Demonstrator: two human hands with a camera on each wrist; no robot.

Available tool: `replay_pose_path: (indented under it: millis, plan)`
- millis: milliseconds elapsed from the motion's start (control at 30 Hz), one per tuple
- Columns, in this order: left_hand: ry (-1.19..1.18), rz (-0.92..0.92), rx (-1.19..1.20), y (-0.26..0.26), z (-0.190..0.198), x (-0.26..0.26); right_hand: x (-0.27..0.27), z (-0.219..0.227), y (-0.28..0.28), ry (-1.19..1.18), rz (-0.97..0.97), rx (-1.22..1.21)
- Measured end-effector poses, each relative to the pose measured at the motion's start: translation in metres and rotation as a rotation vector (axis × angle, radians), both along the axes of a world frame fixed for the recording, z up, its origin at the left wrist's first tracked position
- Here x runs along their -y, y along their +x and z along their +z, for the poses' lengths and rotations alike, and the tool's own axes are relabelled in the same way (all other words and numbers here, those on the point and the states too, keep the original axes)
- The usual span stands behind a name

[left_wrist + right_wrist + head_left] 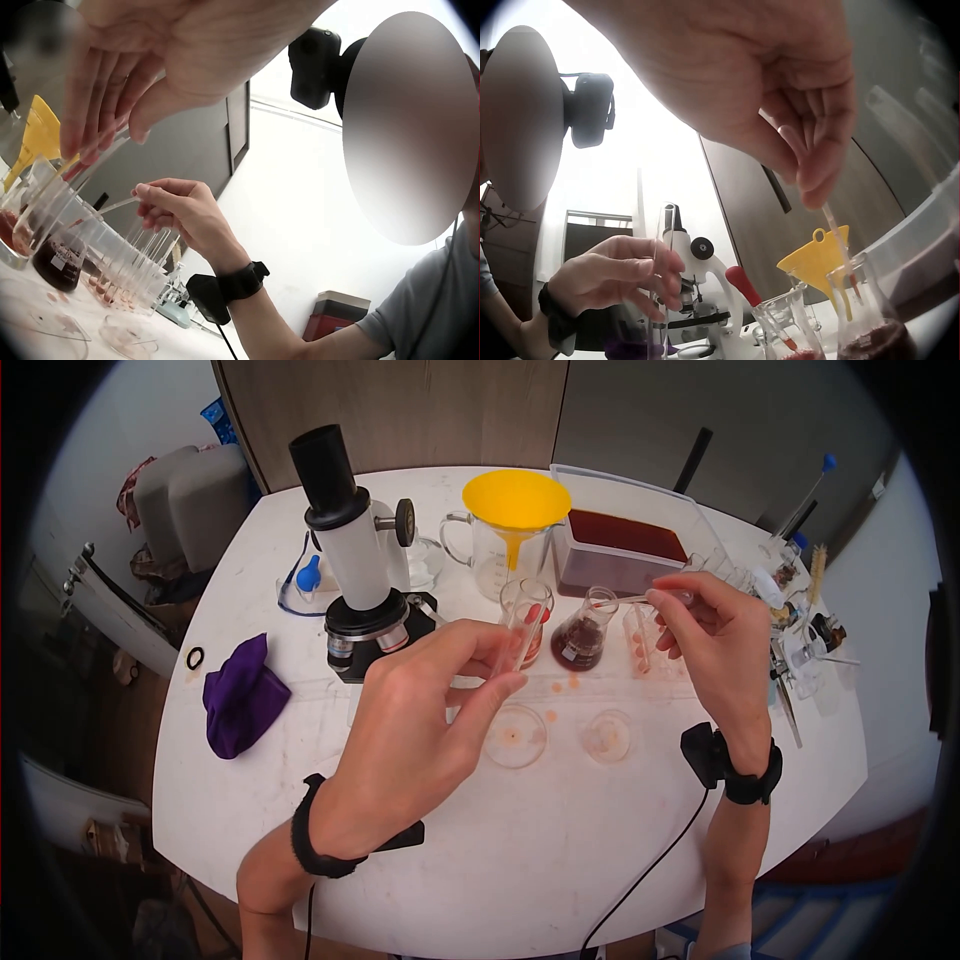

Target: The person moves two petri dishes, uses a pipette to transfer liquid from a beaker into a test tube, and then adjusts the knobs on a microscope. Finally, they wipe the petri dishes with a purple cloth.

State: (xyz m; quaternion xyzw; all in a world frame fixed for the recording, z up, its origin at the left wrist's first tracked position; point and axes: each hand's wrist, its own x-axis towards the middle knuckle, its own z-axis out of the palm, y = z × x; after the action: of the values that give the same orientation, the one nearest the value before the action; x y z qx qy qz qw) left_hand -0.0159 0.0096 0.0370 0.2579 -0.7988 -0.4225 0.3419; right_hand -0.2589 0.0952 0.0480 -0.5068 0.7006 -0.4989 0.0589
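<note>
A clear glass test tube point(667, 222) stands tilted between the fingertips and thumb of my left hand point(425, 710), above the table. My right hand point(718, 635) pinches a thin translucent dropper point(622, 601). Its lower end reaches into the neck of a conical flask point(580, 646) holding dark red liquid, as the right wrist view also shows. Beside that flask, partly behind the left hand's test tube, is a second glass flask with reddish contents; a red-bulbed dropper point(742, 285) leans in it. Just right of the dark flask, a clear rack point(640, 645) carries several tubes with reddish bottoms.
A microscope point(365, 560) stands left of the hands, near a purple cloth point(245, 697). Behind the flasks are a jug point(490, 565) with a yellow funnel point(516, 498) and a tub of dark red liquid point(625, 545). Two glass dishes point(515, 760) lie in front; small glassware crowds the right edge.
</note>
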Motion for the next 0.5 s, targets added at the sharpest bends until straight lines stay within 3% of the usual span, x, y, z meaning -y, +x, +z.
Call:
replay_pose_path:
  millis: [267,500]
  plan:
    - [-0.007,0.002,0.035,-0.003,-0.002,-0.001,-0.018,0.01,-0.005,-0.067,0.023,0.041]
    - [-0.011,-0.002,0.055,-0.006,-0.003,-0.003,0.009,-0.012,-0.011,0.009,0.062,-0.055]
